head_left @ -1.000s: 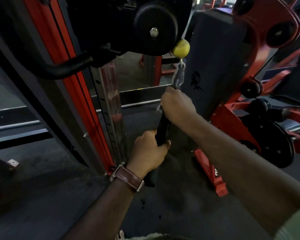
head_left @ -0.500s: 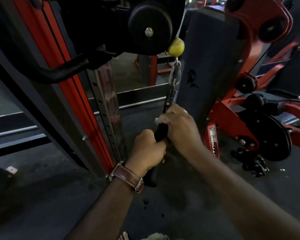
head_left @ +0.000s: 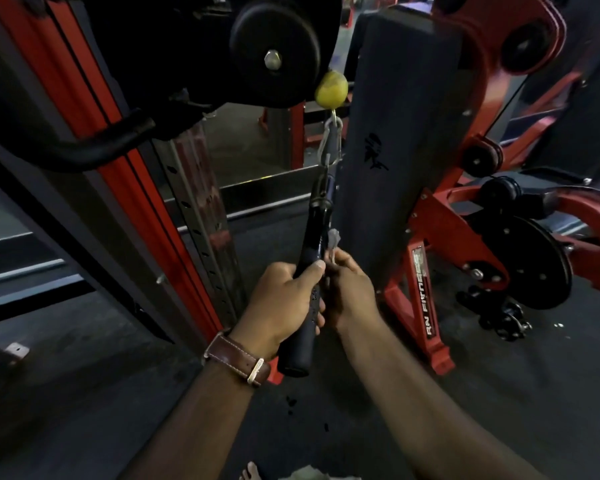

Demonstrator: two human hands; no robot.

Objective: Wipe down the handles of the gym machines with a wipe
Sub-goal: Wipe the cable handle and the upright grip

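Note:
A black cable handle hangs from a silver carabiner under a yellow ball stopper at the machine's pulley. My left hand, with a brown watch strap at the wrist, grips the handle's middle. My right hand sits just right of the handle and pinches a small pale wipe, which pokes up beside the grip. The handle's lower end sticks out below my left hand.
A red and grey upright with a perforated steel rail stands to the left, with a black curved bar across it. A dark padded column and a red machine frame with a black weight plate stand to the right. Dark rubber floor lies below.
My right hand slid down the handle from just under the carabiner to beside my left hand, with the wipe in it. The upper part of the grip is now uncovered.

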